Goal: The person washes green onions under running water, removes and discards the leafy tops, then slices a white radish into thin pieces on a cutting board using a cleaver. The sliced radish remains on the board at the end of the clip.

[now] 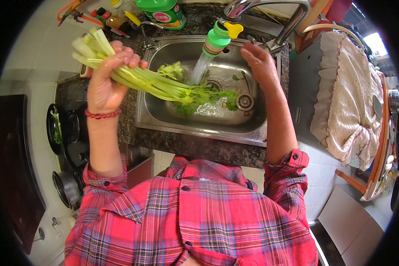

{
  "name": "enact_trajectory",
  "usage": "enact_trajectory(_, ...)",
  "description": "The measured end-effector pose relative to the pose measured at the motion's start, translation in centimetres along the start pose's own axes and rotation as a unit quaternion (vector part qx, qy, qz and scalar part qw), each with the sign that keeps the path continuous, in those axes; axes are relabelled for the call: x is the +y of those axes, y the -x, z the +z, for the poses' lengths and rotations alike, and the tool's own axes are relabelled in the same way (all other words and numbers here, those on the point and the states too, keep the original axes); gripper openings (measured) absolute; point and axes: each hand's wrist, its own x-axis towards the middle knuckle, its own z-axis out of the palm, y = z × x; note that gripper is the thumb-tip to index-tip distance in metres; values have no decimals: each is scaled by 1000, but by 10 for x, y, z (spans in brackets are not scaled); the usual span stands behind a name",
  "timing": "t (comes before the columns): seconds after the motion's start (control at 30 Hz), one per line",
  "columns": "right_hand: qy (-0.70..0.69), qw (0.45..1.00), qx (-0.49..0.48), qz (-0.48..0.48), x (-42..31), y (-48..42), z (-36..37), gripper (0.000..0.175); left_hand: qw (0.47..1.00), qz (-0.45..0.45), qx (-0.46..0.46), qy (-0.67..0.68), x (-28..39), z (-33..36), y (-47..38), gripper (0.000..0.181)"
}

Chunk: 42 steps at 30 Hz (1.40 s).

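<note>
A bunch of celery (149,83) slants across the left of the steel sink (199,132), its pale stalk ends up at the left and its leafy tops down over the basin. My left hand (114,69) is shut around the stalks near their cut ends. Water (201,66) runs from a green faucet nozzle (218,38) with a yellow lever (234,30), falling by the leaves. At the right rim, my right hand (261,65) holds nothing I can see, beside the base of the chrome faucet (282,31). Loose leaves (236,77) lie in the basin near the drain strainer (245,101).
Sauce bottles (111,21) and a green detergent jug (163,15) stand behind the sink. On the left are a stove with a pan (55,129) holding greens and a pot (66,188). A cloth-covered appliance (344,93) stands at the right.
</note>
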Motion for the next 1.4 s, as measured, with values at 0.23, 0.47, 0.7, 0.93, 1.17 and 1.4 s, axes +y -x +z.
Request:
enact_trajectory(0.23, -59, 998, 22, -25, -4, -15, 7, 62, 985, 117, 78, -101, 60, 45, 20, 26)
enact_trajectory(0.47, 80, 943, -275, -169, -17, 41, 55, 108, 957, 69, 85, -267, 3, 57, 11, 27)
enact_trajectory(0.7, 39, 953, -267, -139, -7, 73, 124, 104, 980, 97, 48, -164, 2, 75, 8, 20)
enact_trajectory(0.93, -27, 955, -294, 6, 53, 67, 118, 69, 993, 103, 17, -55, 27, 47, 13, 19)
enact_trajectory(1.17, -44, 964, -239, 110, 67, 77, 132, 49, 996, 91, 26, 1, 53, 11, 20, 20)
enact_trajectory(1.4, 104, 990, -97, -16, 54, 81, 129, 22, 979, 132, 88, 129, 54, -26, 30, 23)
